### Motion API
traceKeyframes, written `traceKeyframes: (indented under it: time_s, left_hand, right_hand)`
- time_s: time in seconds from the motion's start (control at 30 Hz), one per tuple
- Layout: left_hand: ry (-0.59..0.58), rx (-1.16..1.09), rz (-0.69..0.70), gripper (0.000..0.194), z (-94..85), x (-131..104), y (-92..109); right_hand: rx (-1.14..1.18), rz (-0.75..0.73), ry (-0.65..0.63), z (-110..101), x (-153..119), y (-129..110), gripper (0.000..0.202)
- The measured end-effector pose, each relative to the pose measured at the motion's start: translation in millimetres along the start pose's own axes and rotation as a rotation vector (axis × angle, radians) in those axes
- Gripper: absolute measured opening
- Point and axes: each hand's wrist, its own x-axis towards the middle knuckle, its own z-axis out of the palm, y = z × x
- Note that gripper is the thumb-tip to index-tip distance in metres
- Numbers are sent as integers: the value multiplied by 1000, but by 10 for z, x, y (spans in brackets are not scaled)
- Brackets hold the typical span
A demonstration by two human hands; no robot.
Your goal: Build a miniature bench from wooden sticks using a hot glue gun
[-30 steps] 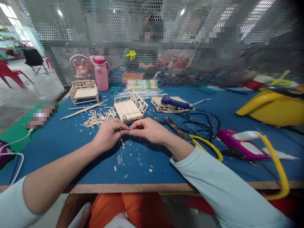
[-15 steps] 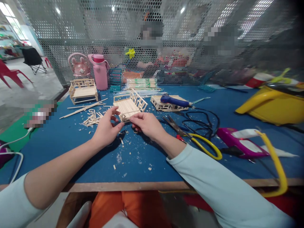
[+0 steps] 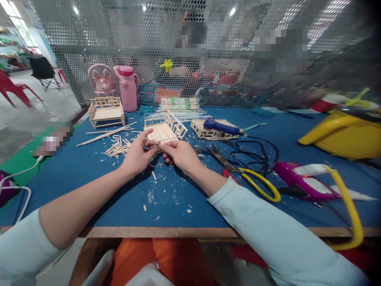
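A miniature bench made of pale wooden sticks [image 3: 160,130] rests on the blue table in front of me, with lattice railings along its back and right side. My left hand [image 3: 135,157] is closed at its near left corner, thumb and fingers pinching the edge and the index finger reaching over the seat. Thumb and forefinger of my right hand [image 3: 183,157] pinch the same near corner from the right; the fingertips partly hide what lies between them. Short cut sticks [image 3: 118,147] lie in a pile just left of my left hand.
A finished-looking stick bench [image 3: 106,113] stands back left beside a pink bottle [image 3: 128,93]. On the right are another stick piece [image 3: 198,130] under a blue-handled tool [image 3: 222,126], yellow-handled scissors [image 3: 258,184], a purple glue gun [image 3: 306,184] and black cable. Perforated metal screens the back.
My left thumb and fingers have come in from beside the bench and closed on its near corner. My right hand keeps its pinch there. The view has shifted slightly.
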Motion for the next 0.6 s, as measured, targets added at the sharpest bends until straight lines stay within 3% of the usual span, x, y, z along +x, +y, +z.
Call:
traceKeyframes:
  time_s: [0.3, 0.6]
  left_hand:
    - [-1, -13, -26, 54, -4, 10, 1]
    - [-2, -36, -32, 57, 13, 5, 21]
  right_hand:
    - [112, 53, -23, 7, -19, 4, 16]
    - [82, 49, -12, 12, -22, -19, 14]
